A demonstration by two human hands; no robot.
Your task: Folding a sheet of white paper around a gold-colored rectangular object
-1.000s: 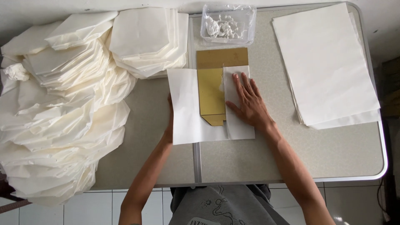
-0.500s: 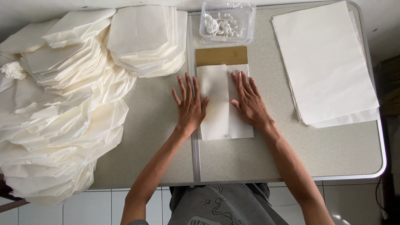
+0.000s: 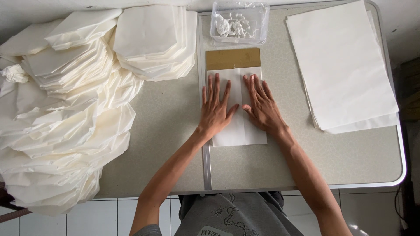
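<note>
the folded white paper lies flat near the middle of the speckled tabletop, wrapped over a gold card whose far end sticks out beyond it. the left hand and right hand both press down on the paper, palms flat, fingers spread, gripping nothing. just past the card sits a clear plastic tub. a stack of white sheets lies to the right, heaps of folded white bags to the left.

White folded paper is laid over a gold-brown card on the speckled grey-beige table, cream bags beside.
</note>
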